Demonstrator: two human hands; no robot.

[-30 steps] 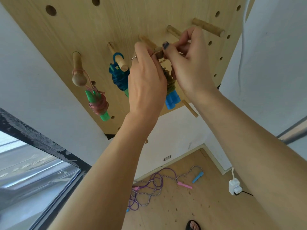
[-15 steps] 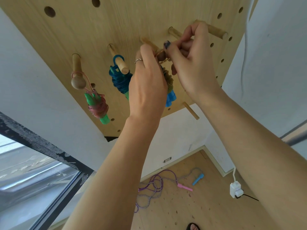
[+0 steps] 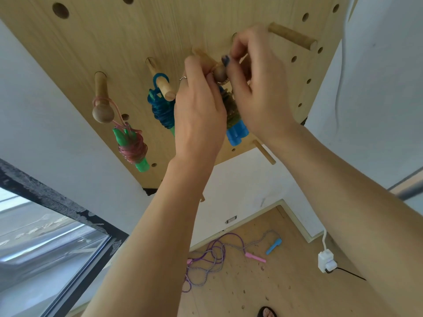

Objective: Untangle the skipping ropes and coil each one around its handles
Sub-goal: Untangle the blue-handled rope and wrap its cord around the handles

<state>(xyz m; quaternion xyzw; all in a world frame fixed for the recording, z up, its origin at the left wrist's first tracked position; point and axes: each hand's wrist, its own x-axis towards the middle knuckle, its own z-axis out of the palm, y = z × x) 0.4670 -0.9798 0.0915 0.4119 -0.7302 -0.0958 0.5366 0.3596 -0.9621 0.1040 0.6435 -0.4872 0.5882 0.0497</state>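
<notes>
- Ropes first: 3 coiled bundles hang on the pegboard [image 3: 206, 24], and 1 of them, the olive rope [image 3: 231, 108] with blue handles [image 3: 237, 133], is between my 2 hands at the middle peg [image 3: 218, 70].
- My left hand [image 3: 199, 106] is curled at the peg's knob, fingertips closed near the rope's top loop; I cannot tell whether they actually pinch the cord.
- My right hand [image 3: 258, 88] is curled too, thumb and forefinger pinched on the thin loop right at the knob, at 12 o'clock from the bundle.
- At 9 o'clock from my hands hangs the teal rope [image 3: 160, 108] on its own peg; further out at 9, the pink rope [image 3: 132, 147] with green handles hangs from a round-knobbed peg.
- Down at 6 o'clock on the floor [image 3: 286, 282], a purple tangle [image 3: 212, 259] lies loose with a pink handle [image 3: 255, 257] and a blue handle [image 3: 273, 245] near it, not yet coiled.
- Handling, as I judge it: the bundle is light, the cord soft and limp, the plastic handles stiff and a bit slick.
- Best hold is the loop itself for hooking, with a steadying grip round the wound middle so the coil does not slip loose.
- Floor tangle: I would take it by a handle and feed cord through, not tug on knots.
</notes>
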